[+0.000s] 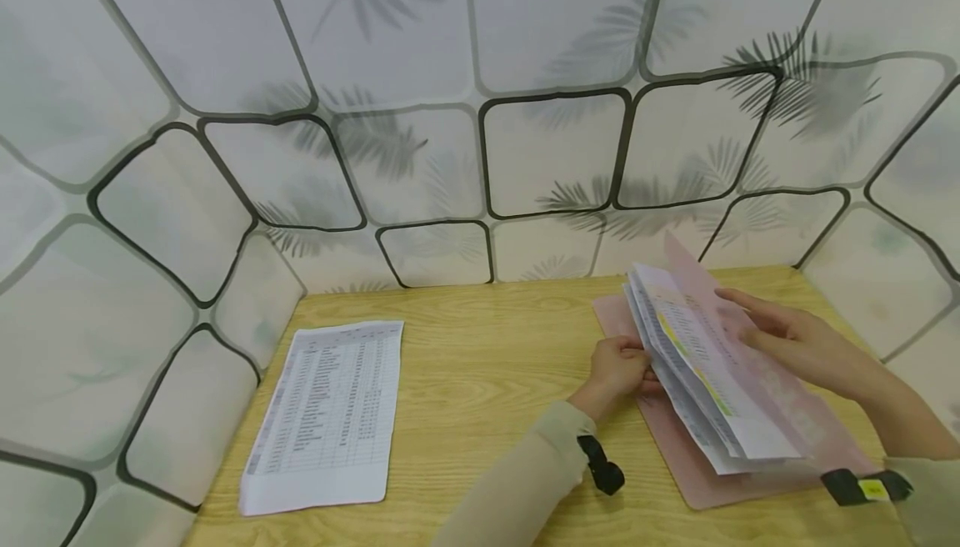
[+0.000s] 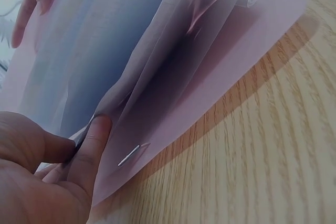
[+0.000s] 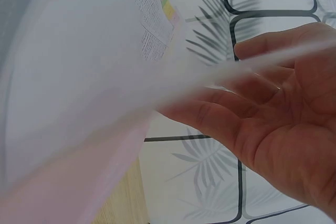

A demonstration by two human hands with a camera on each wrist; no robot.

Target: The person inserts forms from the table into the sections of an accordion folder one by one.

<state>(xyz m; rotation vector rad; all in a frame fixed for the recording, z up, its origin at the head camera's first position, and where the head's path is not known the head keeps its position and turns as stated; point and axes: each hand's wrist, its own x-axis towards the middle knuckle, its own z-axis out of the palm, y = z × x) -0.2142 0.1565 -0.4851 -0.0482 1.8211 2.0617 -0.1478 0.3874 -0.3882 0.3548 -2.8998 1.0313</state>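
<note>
A pink translucent folder (image 1: 697, 472) lies opened on the right of the table, with a stack of printed sheets (image 1: 697, 363) inside, tilted up. Some sheets carry yellow marks. My left hand (image 1: 618, 372) is at the left edge of the stack. In the left wrist view, its thumb and fingers pinch the edge of the sheets (image 2: 121, 61) above the folder's back cover. My right hand (image 1: 806, 347) touches the raised front cover (image 1: 780, 380) with fairly straight fingers. The right wrist view shows the cover's edge crossing in front of the right hand (image 3: 278, 114).
A printed table sheet (image 1: 326, 414) lies flat on the left of the wooden table (image 1: 480, 380). A patterned backdrop (image 1: 420, 163) with leaf prints rises behind the table and at both sides. A staple-like metal piece (image 2: 128, 156) shows on the folder's back cover.
</note>
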